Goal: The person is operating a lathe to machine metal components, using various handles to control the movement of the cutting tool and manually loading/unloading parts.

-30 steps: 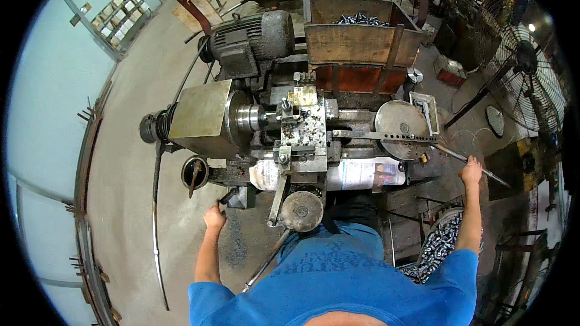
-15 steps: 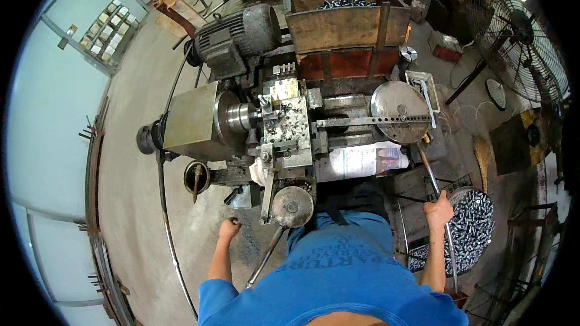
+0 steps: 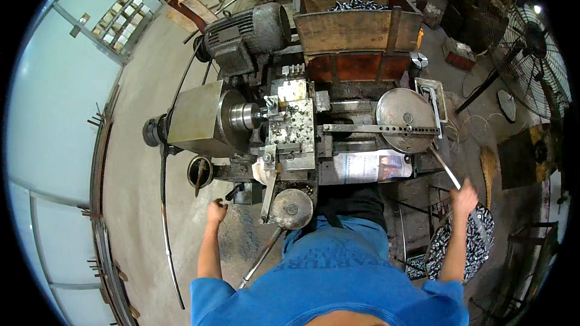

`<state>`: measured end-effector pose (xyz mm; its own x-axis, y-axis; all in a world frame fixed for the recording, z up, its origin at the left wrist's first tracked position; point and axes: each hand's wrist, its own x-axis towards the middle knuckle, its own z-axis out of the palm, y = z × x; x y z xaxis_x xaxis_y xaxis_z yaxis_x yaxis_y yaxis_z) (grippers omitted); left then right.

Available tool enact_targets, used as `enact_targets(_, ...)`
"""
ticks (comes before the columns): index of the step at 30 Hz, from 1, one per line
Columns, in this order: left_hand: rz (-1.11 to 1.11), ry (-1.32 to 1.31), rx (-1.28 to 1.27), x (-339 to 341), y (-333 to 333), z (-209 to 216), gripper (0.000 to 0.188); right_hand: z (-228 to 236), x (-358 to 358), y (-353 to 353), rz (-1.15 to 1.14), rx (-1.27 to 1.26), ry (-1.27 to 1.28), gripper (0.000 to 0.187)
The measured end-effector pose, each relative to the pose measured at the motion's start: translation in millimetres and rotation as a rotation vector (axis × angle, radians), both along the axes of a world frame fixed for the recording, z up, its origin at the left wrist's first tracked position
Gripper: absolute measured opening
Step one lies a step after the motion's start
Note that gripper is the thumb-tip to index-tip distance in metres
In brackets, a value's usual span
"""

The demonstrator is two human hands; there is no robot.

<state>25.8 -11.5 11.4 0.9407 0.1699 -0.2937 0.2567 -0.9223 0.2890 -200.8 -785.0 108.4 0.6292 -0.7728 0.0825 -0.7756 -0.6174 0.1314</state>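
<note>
While closed around the near end of a long metal lever (image 3: 446,169) that slants up-left toward the round plate (image 3: 406,119) of the lathe (image 3: 290,127), right hand (image 3: 464,196) nearer; left hand (image 3: 215,210) loosely curled, empty, by a small handle (image 3: 234,192).

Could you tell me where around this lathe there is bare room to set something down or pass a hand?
Bare concrete floor lies open between the grey headstock and the railing. The carriage, round plate and wooden bin are crowded. The left hand hangs free by the handwheel; the right hand grips the long lever.
</note>
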Motion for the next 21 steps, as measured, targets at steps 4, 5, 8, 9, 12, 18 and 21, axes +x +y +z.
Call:
enact_targets(4, -0.122, -0.026, 0.146, 36.0, -22.4, 22.2, 0.051, 10.6, 62.2, -64.0, -0.081, -0.103, -0.023, 0.060)
enact_targets(5, -0.182, -0.059, 0.172, 35.8, -25.4, 19.0, 0.050, 22.1, 82.5, -66.1, -0.147, -0.031, 0.036, 0.068)
enact_targets(8, -0.308, -0.138, 0.249, 42.2, -46.5, 2.8, 0.045, 0.0, 96.2, -71.3, -0.061, -0.151, -0.052, 0.070)
enact_targets(9, -0.323, -0.268, 0.291, 34.8, -40.3, -14.8, 0.044, 14.5, 107.6, -41.2, -0.005, -0.129, -0.068, 0.070)
enact_targets(12, 0.181, -0.299, 0.266, 11.7, -69.2, -68.2, 0.045, 8.8, 95.9, -3.6, 0.124, -0.156, -0.276, 0.071)
enact_targets(18, -0.096, -0.055, 0.159, 16.4, -51.2, -46.4, 0.039, 30.2, 82.3, 20.6, 0.293, -0.087, -0.537, 0.062)
enact_targets(21, -0.214, -0.020, 0.218, 24.4, -41.1, -36.4, 0.040, 60.7, 107.5, 38.7, 0.496, -0.044, -0.676, 0.053)
